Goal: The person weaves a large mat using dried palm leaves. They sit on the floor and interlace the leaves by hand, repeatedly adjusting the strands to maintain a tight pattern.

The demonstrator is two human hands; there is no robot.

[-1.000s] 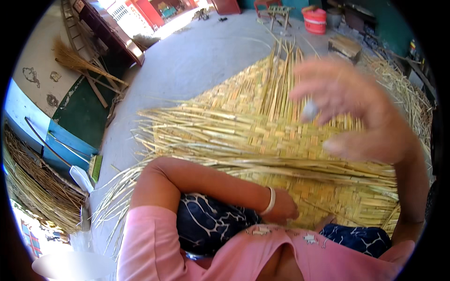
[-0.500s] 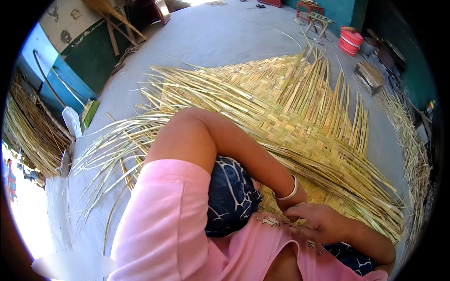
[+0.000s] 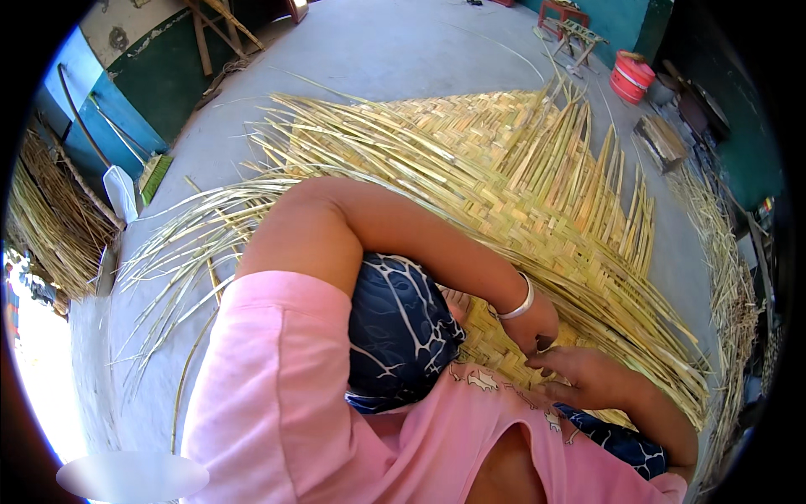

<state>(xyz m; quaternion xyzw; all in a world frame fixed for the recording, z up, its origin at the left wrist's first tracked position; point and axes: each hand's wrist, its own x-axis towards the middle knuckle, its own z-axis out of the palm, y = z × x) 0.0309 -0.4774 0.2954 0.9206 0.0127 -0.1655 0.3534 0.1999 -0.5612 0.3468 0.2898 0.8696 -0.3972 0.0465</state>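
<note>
A large mat (image 3: 537,220) woven from flat yellow-green reed strips lies on the floor before me, with long loose strips (image 3: 395,164) fanning from its edges. Bent across my knee, my left arm wears a silvery bangle (image 3: 522,301). My left hand (image 3: 537,326) is low over the mat's near part, fingers curled downward. Just beside it, almost touching, my right hand (image 3: 588,375) has bent fingers pointing toward the left one. Whatever thin thing lies between the fingertips is hidden. Dark blue patterned trousers (image 3: 403,328) cover my knees, and a bare foot (image 3: 456,304) shows on the mat.
A red bucket (image 3: 631,77), a small stool (image 3: 573,42) and a wooden block (image 3: 661,143) stand at the far right. Loose straw (image 3: 714,252) lines the right side. A broom (image 3: 154,178) and a pile of stalks (image 3: 59,227) are at the left.
My left hand has shifted slightly up and right, and its fingers now show more beside the right hand. My right hand has moved slightly right. The view has tilted a little.
</note>
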